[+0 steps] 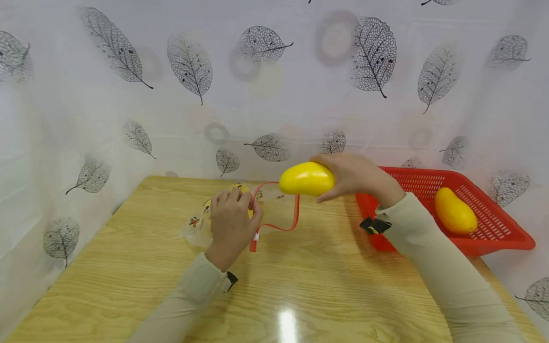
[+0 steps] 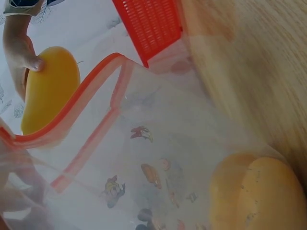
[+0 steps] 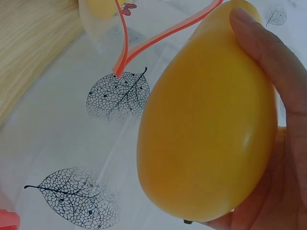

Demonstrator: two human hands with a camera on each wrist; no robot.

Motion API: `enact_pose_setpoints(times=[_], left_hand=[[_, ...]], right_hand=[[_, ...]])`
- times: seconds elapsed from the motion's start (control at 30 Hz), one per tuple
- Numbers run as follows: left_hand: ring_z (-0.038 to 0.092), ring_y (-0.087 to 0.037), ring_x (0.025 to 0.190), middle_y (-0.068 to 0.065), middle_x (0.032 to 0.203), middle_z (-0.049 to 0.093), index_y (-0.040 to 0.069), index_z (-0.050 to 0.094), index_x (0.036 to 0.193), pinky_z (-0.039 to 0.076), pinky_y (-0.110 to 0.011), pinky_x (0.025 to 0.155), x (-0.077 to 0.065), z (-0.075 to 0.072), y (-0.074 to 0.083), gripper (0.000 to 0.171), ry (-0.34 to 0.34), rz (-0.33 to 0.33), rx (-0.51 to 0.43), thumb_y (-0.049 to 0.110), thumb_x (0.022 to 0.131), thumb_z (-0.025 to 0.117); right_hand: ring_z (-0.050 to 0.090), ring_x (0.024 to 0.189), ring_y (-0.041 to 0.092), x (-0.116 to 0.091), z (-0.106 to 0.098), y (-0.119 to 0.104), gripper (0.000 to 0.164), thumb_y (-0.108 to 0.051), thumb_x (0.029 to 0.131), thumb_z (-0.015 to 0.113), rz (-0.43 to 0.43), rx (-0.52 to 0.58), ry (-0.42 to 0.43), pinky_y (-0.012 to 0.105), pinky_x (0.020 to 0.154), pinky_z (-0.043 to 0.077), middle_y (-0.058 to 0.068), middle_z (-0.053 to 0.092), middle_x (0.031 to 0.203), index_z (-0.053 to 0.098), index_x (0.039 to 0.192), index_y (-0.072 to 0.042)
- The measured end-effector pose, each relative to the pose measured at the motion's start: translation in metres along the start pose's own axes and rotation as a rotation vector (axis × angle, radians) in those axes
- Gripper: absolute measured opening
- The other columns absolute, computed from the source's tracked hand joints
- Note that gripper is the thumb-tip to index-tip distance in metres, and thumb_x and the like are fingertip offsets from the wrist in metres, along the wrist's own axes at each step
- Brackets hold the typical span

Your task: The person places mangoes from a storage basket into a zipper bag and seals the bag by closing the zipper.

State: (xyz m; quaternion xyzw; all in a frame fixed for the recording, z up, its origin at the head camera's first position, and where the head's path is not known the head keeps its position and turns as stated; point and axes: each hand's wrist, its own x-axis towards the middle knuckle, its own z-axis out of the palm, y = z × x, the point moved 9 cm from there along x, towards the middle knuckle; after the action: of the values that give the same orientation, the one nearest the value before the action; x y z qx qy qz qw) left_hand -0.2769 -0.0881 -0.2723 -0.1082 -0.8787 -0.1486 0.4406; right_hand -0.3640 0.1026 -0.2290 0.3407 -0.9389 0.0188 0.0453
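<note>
My right hand (image 1: 353, 176) grips a yellow mango (image 1: 306, 178) in the air, close to the mouth of a clear zip bag (image 1: 272, 209). Fingers and thumb wrap its sides in the right wrist view, where the mango (image 3: 211, 120) fills much of the picture. With my left hand (image 1: 233, 221) I pinch the bag's red-edged rim, and the mouth gapes open. Cartoon figures are printed on the clear plastic. Inside the bag, yellow mangoes (image 2: 261, 191) lie at the bottom in the left wrist view; in the head view my left hand partly hides them.
A red plastic basket (image 1: 506, 238) stands at the table's right side, partly behind my right forearm. One mango (image 1: 455, 211) lies in it. The wooden table (image 1: 300, 281) ends at a white curtain (image 1: 274, 109) printed with dark leaves.
</note>
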Motion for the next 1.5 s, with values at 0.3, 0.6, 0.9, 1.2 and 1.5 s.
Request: enact_pose_setpoints(times=[0.3, 0.6, 0.9, 1.2, 1.5], left_hand=[[0.051, -0.026, 0.066, -0.007, 0.069, 0.058, 0.01, 0.054, 0.061, 0.044, -0.042, 0.075, 0.0, -0.001, 0.001, 0.018, 0.006, 0.001, 0.001, 0.015, 0.075, 0.065], [0.05, -0.026, 0.066, -0.006, 0.068, 0.057, 0.01, 0.054, 0.061, 0.043, -0.041, 0.074, 0.0, -0.001, 0.001, 0.018, 0.014, 0.008, -0.001, 0.015, 0.075, 0.065], [0.051, -0.025, 0.065, -0.006, 0.067, 0.056, 0.01, 0.054, 0.061, 0.044, -0.041, 0.075, 0.0, -0.001, 0.002, 0.019, 0.025, 0.011, -0.002, 0.016, 0.075, 0.065], [0.05, -0.025, 0.065, -0.006, 0.067, 0.056, 0.009, 0.054, 0.061, 0.044, -0.041, 0.074, 0.0, -0.001, 0.002, 0.019, 0.02, 0.009, -0.005, 0.015, 0.076, 0.065], [0.05, -0.026, 0.064, -0.007, 0.067, 0.056, 0.009, 0.055, 0.061, 0.044, -0.041, 0.074, 0.0, -0.002, 0.001, 0.019, 0.013, 0.003, -0.002, 0.015, 0.076, 0.065]], right_hand=[[0.054, 0.081, 0.016, 0.0, 0.003, -0.008, 0.084, -0.057, 0.063, 0.077, -0.039, 0.0, -0.005, 0.033, 0.068, 0.043, 0.0, 0.062, 0.104, 0.047, 0.13, -0.017], [0.053, 0.081, 0.016, -0.001, 0.005, -0.013, 0.084, -0.059, 0.061, 0.077, -0.042, -0.024, 0.003, 0.033, 0.068, 0.043, -0.001, 0.061, 0.101, 0.048, 0.13, -0.019], [0.053, 0.081, 0.015, -0.002, 0.007, -0.019, 0.081, -0.057, 0.061, 0.078, -0.066, -0.017, 0.009, 0.033, 0.068, 0.044, -0.003, 0.061, 0.104, 0.05, 0.127, -0.019], [0.054, 0.08, 0.016, -0.004, 0.013, -0.023, 0.081, -0.054, 0.061, 0.079, -0.094, -0.005, 0.014, 0.033, 0.068, 0.046, -0.001, 0.061, 0.109, 0.05, 0.127, -0.017], [0.054, 0.082, 0.018, -0.008, 0.018, -0.025, 0.081, -0.05, 0.062, 0.08, -0.081, -0.001, 0.018, 0.033, 0.068, 0.047, 0.002, 0.061, 0.107, 0.048, 0.127, -0.015]])
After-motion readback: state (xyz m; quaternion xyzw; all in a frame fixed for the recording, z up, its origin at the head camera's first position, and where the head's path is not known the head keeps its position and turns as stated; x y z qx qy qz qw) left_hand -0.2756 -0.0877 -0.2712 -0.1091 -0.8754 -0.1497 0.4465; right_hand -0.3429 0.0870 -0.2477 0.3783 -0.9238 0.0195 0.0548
